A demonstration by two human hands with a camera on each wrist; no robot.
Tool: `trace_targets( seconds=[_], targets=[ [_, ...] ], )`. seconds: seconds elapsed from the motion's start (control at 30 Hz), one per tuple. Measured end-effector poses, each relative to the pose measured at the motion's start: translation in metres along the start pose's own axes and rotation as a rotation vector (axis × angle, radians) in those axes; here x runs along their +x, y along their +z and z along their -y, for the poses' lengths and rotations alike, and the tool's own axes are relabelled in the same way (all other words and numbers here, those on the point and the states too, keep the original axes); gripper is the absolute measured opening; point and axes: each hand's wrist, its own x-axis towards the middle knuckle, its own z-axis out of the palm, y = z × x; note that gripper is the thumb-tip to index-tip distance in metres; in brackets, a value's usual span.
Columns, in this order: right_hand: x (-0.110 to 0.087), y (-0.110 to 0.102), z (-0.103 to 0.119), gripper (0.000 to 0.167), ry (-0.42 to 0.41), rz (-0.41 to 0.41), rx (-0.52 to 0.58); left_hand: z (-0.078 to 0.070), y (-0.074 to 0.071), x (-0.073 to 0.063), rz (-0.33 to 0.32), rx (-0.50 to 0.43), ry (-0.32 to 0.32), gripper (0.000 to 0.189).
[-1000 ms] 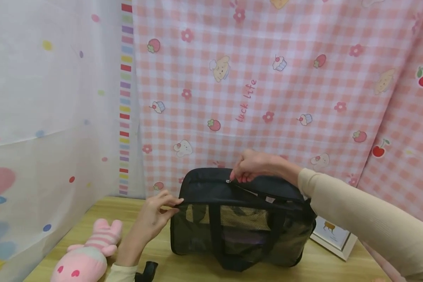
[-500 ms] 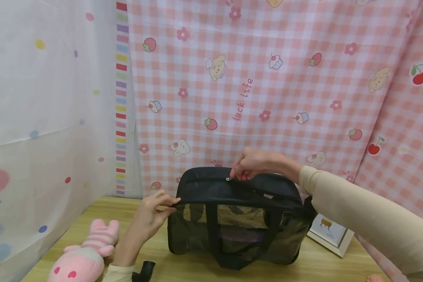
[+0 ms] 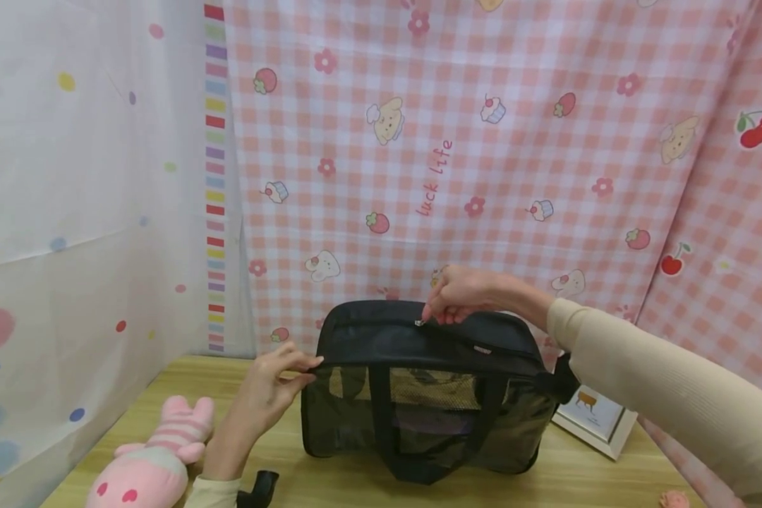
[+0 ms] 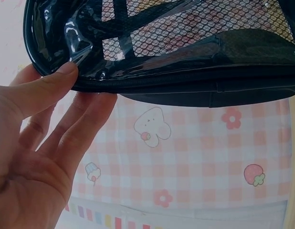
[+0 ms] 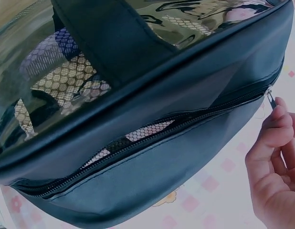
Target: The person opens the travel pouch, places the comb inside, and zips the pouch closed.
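Observation:
A black bag [image 3: 432, 388] with clear, see-through sides, mesh and strap handles stands upright on the table. My left hand [image 3: 263, 388] pinches its upper left corner edge, thumb on the clear side and fingers behind, as the left wrist view shows. Over the bag's top, my right hand [image 3: 460, 293] pinches the metal zipper pull [image 5: 272, 99] between thumb and finger. The zipper [image 5: 195, 115] runs along the black top panel, and a narrow gap between its rows of teeth shows mesh. Something purple [image 5: 45, 59] shows through the clear side; its kind is unclear.
A pink plush toy [image 3: 159, 462] lies on the wooden table [image 3: 228, 377] to the left. Beside the left sleeve is a small black object [image 3: 263, 487]. A framed picture [image 3: 593, 416] lies to the bag's right. A checked cloth [image 3: 419, 176] hangs behind.
My right hand has moved slightly right along the zipper with the pull. The gap in the bag's top looks narrower. My left hand stays at the corner while the head view shifts a little.

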Motion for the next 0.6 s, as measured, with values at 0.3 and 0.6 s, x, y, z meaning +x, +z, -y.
trace_targets(
  seconds=[0.3, 0.6],
  targets=[
    [-0.005, -0.007, -0.009, 0.021, 0.01, 0.005, 0.005, -0.001, 0.001, 0.001, -0.004, -0.003, -0.008, 0.034],
    [-0.005, -0.008, -0.016, 0.02, 0.013, 0.021, 0.032, -0.009, 0.001, 0.002, -0.017, 0.002, 0.0, 0.035]
  ],
)
